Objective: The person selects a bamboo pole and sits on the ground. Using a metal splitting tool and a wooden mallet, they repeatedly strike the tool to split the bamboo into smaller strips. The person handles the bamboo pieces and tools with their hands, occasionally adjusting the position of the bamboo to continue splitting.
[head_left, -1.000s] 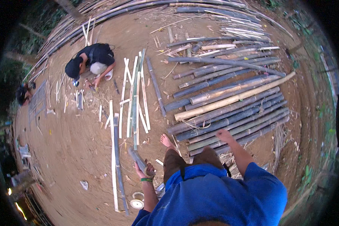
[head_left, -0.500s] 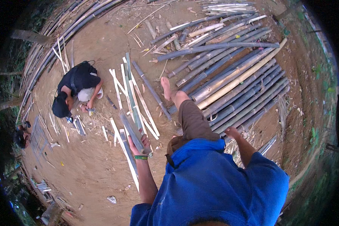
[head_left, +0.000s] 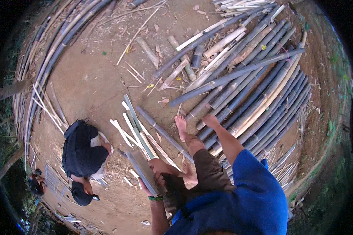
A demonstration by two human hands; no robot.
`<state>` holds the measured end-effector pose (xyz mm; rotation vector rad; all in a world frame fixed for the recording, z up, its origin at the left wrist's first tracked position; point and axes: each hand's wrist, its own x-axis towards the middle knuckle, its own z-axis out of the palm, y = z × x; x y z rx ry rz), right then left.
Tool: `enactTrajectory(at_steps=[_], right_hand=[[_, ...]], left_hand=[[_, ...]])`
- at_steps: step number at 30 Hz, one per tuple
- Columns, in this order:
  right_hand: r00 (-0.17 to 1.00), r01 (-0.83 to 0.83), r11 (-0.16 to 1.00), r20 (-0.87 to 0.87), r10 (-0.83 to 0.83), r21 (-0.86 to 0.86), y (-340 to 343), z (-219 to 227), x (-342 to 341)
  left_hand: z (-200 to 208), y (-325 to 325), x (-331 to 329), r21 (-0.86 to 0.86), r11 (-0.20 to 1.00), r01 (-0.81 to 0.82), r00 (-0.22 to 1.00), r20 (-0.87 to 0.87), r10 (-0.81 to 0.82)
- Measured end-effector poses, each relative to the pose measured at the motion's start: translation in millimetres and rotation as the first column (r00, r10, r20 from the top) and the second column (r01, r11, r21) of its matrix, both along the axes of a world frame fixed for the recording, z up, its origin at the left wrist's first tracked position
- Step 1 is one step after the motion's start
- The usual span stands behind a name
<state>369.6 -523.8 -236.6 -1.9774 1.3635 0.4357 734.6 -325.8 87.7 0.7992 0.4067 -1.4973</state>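
My left hand [head_left: 146, 188], with a green band at its wrist, grips a split bamboo section [head_left: 142, 169]. The piece is dark on one face and pale grey on the other, and it slants up and away from my palm. My right arm is stretched forward, and my right hand [head_left: 211, 120] is over the near ends of the dark bamboo poles [head_left: 223, 114]. Its fingers are too indistinct to read, and I cannot tell whether it touches a pole. Just beyond the held piece lie pale split strips [head_left: 130, 135] and a single dark pole [head_left: 161, 131].
To the left a person [head_left: 84, 152] in a black top and cap crouches over shavings on the dirt. Short bamboo offcuts [head_left: 148, 53] lie ahead. Long poles [head_left: 59, 47] stretch along the far left. My bare foot [head_left: 181, 126] stands beside the pole stack.
My right hand has swung from beside my body forward over the pole ends. The view has tipped forward and my other leg has come into sight. The bamboo section stays in my left hand.
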Motion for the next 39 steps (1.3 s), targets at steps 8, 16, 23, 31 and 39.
enactTrajectory(at_steps=[8,16,23,31,39], right_hand=[[0.683,0.727,0.679,-0.005,-0.731,0.096,-206,-36,110],[0.546,0.817,0.565,-0.163,-0.822,-0.112,-350,-168,113],[0.341,0.868,0.44,-0.367,-0.865,-0.23,-397,-233,118],[-0.269,0.757,-0.187,0.037,-0.962,0.626,-380,-99,186],[0.031,0.672,0.044,0.032,-0.999,0.74,-316,175,363]], left_hand=[[-76,-207,42,-0.183,0.963,0.199,0.967,-0.123,-0.223],[-208,-383,76,0.035,0.928,0.37,0.898,-0.268,-0.348],[-215,-437,93,0.231,0.898,0.373,0.928,-0.108,-0.357],[-222,-455,87,0.402,0.851,0.34,0.933,-0.033,-0.357],[-140,-494,181,0.42,0.834,0.359,0.926,-0.05,-0.374]])
